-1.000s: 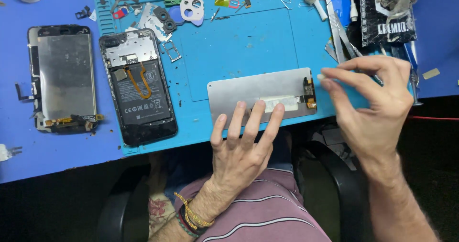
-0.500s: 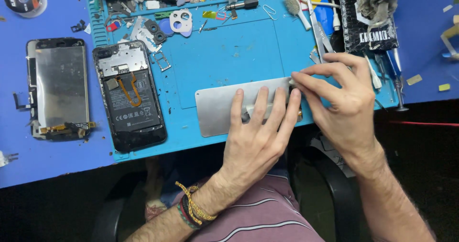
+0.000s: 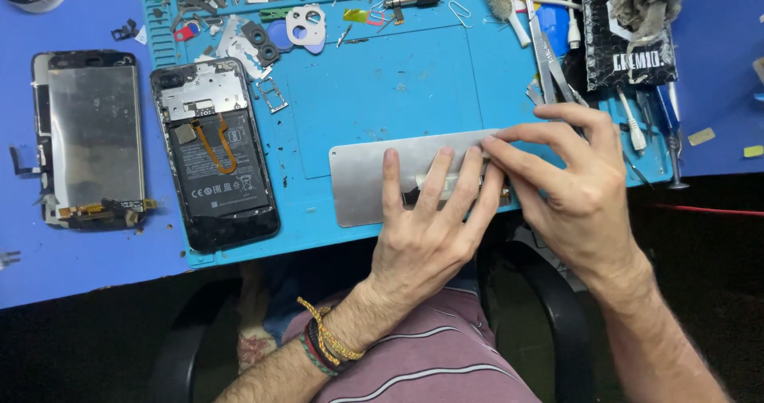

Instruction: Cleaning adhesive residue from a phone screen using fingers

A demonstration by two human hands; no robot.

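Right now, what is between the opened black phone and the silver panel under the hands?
In the head view, only bare blue mat lies between the opened black phone and the silver panel.

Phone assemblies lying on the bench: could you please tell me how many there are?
3. A screen panel lies at far left, an opened phone body beside it on the blue mat, and a silver display panel under both hands. Clutter may hide others.
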